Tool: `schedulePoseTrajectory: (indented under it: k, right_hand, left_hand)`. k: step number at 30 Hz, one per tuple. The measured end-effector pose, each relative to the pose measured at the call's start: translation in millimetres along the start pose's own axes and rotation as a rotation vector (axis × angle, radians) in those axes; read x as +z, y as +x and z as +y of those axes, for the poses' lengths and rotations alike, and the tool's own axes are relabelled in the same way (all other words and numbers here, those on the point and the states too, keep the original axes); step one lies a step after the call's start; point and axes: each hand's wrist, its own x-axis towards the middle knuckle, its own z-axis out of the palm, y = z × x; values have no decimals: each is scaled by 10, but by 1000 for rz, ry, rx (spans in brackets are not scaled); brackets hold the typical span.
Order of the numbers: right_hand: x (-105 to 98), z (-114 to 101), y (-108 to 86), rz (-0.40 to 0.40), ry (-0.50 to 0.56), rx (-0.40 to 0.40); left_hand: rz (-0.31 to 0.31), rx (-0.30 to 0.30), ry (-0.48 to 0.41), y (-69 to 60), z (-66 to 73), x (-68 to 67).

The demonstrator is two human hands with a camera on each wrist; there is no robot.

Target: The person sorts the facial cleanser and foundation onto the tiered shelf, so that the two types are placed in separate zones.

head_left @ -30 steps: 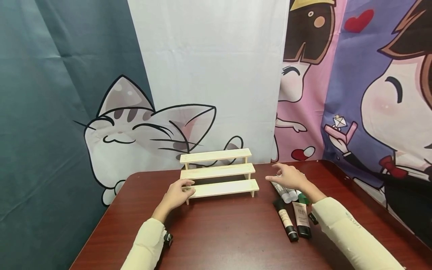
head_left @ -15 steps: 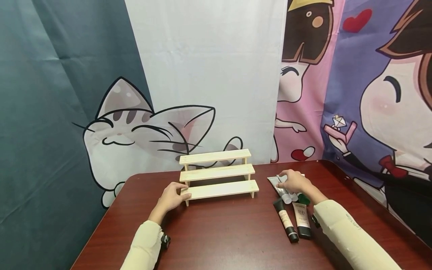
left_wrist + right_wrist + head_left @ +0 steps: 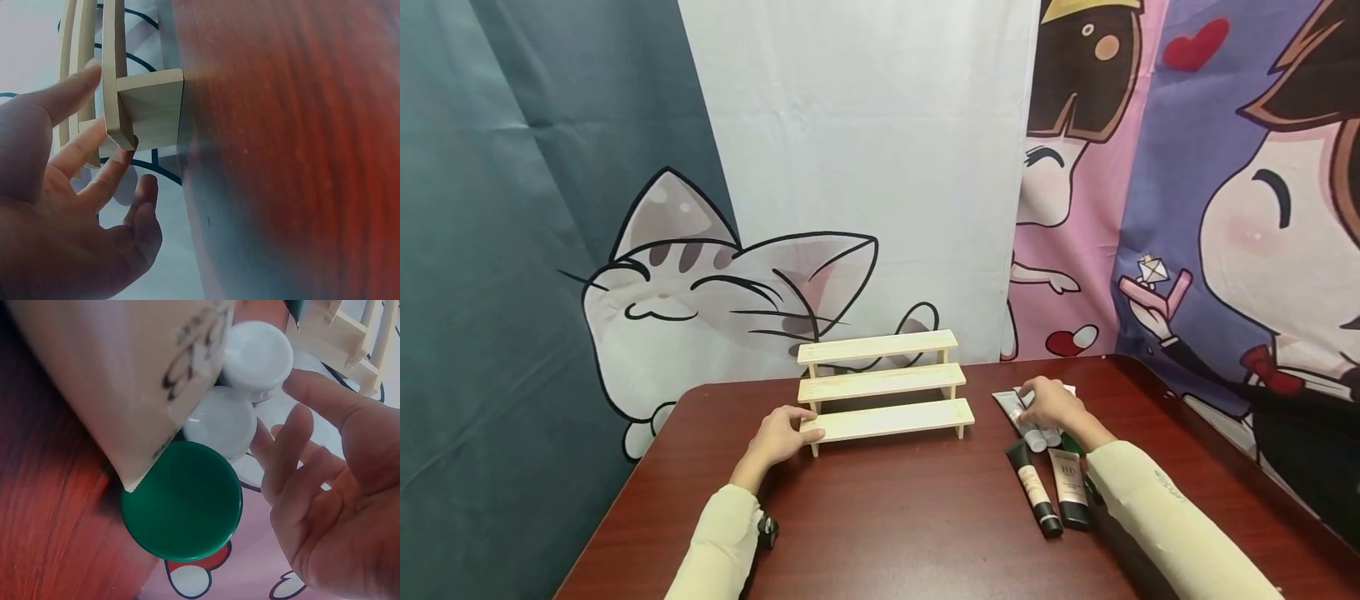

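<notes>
A pale three-tier wooden display stand (image 3: 887,421) rests on the table, its steps rising toward the back. My left hand (image 3: 781,437) grips the left end of the lowest step; in the left wrist view the thumb and fingers (image 3: 112,181) lie around that board's end. My right hand (image 3: 1054,404) is bent over silver tubes (image 3: 1021,423) at the right. In the right wrist view its thumb and fingers (image 3: 325,481) reach behind two white caps (image 3: 257,359). Their tips are hidden, so whether they pinch a tube is unclear. A green cap (image 3: 181,500) sits beside them.
Nearer the front lie a black-and-beige tube (image 3: 1035,490) and a beige BB tube (image 3: 1070,487) with a black cap. The red-brown table (image 3: 895,533) reaches back to a cartoon-printed cloth (image 3: 880,167). My right forearm crosses above the right side.
My right hand has come down from above onto the silver tubes, then stayed nearly still. My left hand has shifted slightly left and settled on the stand's lowest step.
</notes>
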Motion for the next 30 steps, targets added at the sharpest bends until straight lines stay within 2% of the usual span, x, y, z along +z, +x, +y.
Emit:
schedulePoseTrajectory:
  k: [5,10,16,30]
  right_hand:
    - [56,8,50,-8,18,15]
    - [86,-1,63,-3,5,-19]
    - [71,-21,77,-5,-25,-36]
    - [102,-102,127,-12,-125,-51]
  left_hand:
    - [-11,-97,47,-8,46,-14]
    - [-27,-155,134,-2,140,-18]
    - [-23,-172,166,5,194,-7]
    - [-30,-202,131,13,154,-9]
